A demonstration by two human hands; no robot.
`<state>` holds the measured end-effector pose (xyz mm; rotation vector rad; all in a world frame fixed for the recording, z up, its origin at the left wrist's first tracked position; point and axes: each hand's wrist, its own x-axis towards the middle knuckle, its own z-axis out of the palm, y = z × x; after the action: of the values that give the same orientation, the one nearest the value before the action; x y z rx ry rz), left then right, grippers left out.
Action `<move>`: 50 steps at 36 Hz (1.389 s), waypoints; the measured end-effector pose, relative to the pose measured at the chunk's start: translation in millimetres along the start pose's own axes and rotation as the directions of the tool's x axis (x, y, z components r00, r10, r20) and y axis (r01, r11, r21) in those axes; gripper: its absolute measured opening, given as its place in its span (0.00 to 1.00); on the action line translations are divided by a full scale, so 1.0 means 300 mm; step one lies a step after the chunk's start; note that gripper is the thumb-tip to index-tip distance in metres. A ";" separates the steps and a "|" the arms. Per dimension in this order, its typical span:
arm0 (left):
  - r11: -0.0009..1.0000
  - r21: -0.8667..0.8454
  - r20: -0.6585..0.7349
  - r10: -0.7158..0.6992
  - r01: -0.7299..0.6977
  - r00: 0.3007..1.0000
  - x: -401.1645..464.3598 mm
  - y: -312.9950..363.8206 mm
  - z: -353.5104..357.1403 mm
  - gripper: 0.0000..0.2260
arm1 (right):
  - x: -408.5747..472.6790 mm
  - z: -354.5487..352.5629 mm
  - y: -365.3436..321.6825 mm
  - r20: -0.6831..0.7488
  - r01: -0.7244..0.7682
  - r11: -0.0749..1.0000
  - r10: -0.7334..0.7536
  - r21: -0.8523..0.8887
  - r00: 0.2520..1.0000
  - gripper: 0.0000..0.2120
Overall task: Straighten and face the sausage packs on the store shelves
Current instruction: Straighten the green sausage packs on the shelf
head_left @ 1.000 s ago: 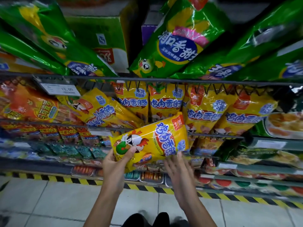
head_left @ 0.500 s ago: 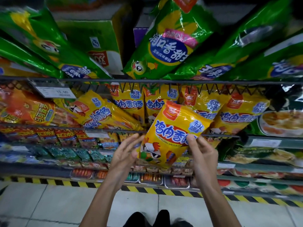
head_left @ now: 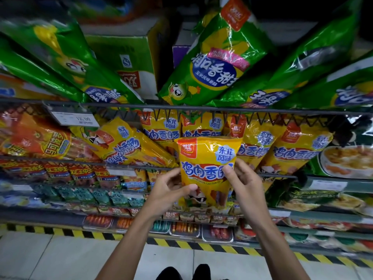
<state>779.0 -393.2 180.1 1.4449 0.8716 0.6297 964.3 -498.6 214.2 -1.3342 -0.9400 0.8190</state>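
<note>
Gap left of held yellow pack (head_left: 207,164) blocked by tilted yellow pack (head_left: 129,147); right side crowded by upright yellow packs (head_left: 290,150); wire rail (head_left: 181,107) overhead; near side open above floor (head_left: 80,259).

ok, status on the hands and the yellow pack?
Left hand and right hand both pinch yellow sausage pack, upright, label facing out. Held in front of the yellow row, not yet shelved. Nothing in the way.

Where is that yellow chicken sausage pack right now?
In the head view's centre, the yellow pack is held upright between the left hand and right hand, before the yellow row.
</note>
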 end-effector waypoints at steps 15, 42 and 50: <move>0.974 -0.006 -0.166 0.224 -0.228 0.960 0.082 0.087 -0.042 0.24 | 0.156 0.008 -0.031 0.121 0.167 0.874 -0.125 -0.456 0.985 0.14; 0.917 0.371 -0.145 0.211 -0.144 0.967 0.194 -0.073 -0.062 0.23 | 0.121 0.080 0.267 -0.190 0.049 0.796 -0.203 -0.604 0.960 0.19; 0.896 0.397 -0.212 0.299 -0.197 0.930 0.208 -0.033 -0.043 0.23 | 0.190 0.031 0.213 -0.188 0.110 0.700 -0.335 -0.706 0.923 0.18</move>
<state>802.1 -335.3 163.4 1.8633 1.0658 0.9078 982.0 -438.0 155.5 -1.8670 -1.1828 0.0241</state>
